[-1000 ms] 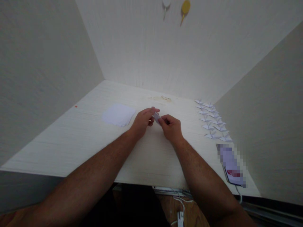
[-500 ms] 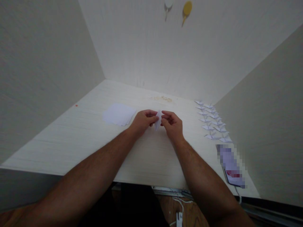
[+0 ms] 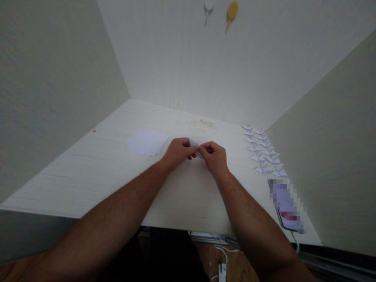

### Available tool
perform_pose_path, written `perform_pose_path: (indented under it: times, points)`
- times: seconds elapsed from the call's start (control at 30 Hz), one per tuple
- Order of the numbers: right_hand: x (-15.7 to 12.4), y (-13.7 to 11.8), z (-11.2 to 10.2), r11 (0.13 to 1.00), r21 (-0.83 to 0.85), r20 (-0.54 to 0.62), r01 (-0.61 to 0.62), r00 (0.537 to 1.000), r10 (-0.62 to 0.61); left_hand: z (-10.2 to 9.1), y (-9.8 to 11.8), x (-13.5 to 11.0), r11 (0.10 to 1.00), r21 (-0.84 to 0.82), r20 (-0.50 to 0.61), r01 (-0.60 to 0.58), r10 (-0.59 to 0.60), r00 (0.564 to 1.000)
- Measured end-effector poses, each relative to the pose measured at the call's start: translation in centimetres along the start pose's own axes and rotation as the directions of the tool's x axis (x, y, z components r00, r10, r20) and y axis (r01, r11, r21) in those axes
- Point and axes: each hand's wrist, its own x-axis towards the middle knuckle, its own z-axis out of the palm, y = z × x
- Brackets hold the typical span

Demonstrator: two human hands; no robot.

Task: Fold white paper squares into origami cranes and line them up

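Observation:
Between my two hands is a small piece of folded white paper [image 3: 194, 142], held just above the table. My left hand [image 3: 179, 150] grips it with thumb and fingers from the left. My right hand [image 3: 214, 153] pinches it from the right, and the two thumb tips nearly meet over it. Fingers cover much of the paper, so its exact fold is hidden. Left of my left hand lies a fanned stack of white paper sheets [image 3: 147, 141]. Several folded white paper cranes [image 3: 258, 158] stand in two columns at the right.
The white table [image 3: 188, 196] has walls on its left, far and right sides. A phone [image 3: 286, 207], partly blurred out, lies at the right front with a white cable [image 3: 296, 243]. White and yellow hooks [image 3: 232, 10] hang on the far wall. A power strip [image 3: 222, 272] lies below.
The folded paper has tilted from nearly upright to slanting down rightward. My right fingers have closed from loosely beside it to a pinch on it, and the thumbs have come together.

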Motion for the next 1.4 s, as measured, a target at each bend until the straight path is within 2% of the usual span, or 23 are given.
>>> perform_pose_path:
  times: [0.17,0.4,0.57,0.7,1.17,1.23,1.4]
  points:
    - [-0.15,0.51,0.09,0.992,-0.063,-0.012,0.108,0.994,-0.109,-0.05,-0.05,0.11,0.999,0.037,0.042,0.021,-0.022,0.999]
    - [-0.26,0.81,0.08,0.958,-0.115,-0.054,0.263,0.961,-0.27,0.18,-0.06,0.13,0.994,-0.086,0.06,0.062,-0.057,0.997]
    - [-0.32,0.7,-0.08,0.922,-0.177,-0.016,0.343,0.936,-0.351,0.57,0.15,-0.04,0.978,-0.179,0.016,0.102,-0.101,0.995]
    - [-0.3,0.7,-0.21,0.902,-0.158,-0.002,0.401,0.914,-0.406,0.66,0.0,-0.03,0.953,-0.264,0.016,0.146,-0.147,0.989]
    - [0.01,0.97,-0.41,0.852,-0.085,-0.006,0.517,0.855,-0.519,0.49,0.01,-0.02,0.88,-0.423,0.094,0.217,-0.195,0.976]
    - [-0.01,0.9,-0.44,0.858,-0.08,0.011,0.507,0.862,-0.507,0.45,-0.16,0.02,0.872,-0.44,0.106,0.216,-0.189,0.976]
    - [-0.22,0.51,-0.47,0.912,-0.051,0.047,0.406,0.914,-0.404,0.45,-0.26,0.09,0.879,-0.428,0.093,0.209,-0.187,0.978]
